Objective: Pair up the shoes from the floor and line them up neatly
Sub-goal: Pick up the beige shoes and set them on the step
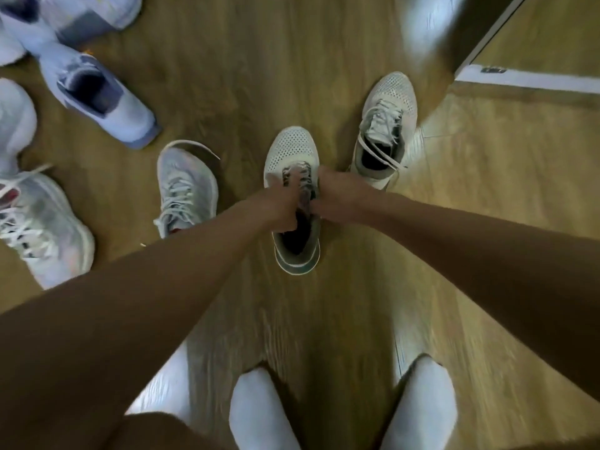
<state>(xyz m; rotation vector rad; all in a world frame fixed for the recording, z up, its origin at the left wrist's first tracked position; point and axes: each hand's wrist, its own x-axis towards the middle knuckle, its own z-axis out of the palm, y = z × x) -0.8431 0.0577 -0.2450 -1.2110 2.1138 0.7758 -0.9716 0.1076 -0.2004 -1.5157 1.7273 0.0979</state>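
Observation:
A white mesh sneaker [290, 149] with a grey heel stands in the middle of the wooden floor, toe pointing away from me. My left hand [279, 206] grips its tongue and collar from the left. My right hand [337, 198] holds the lace area from the right. Its matching white mesh sneaker [386, 125] lies just to the right, angled away, laces loose. To the left sits a pale grey laced sneaker [185, 186]. Its likely partner [42, 228] rests at the left edge.
Light blue high-top shoes [107, 102] and more pale shoes [16, 121] crowd the upper left. A white-edged door frame [519, 79] crosses the upper right. My two white-socked feet [256, 414] stand at the bottom of the view.

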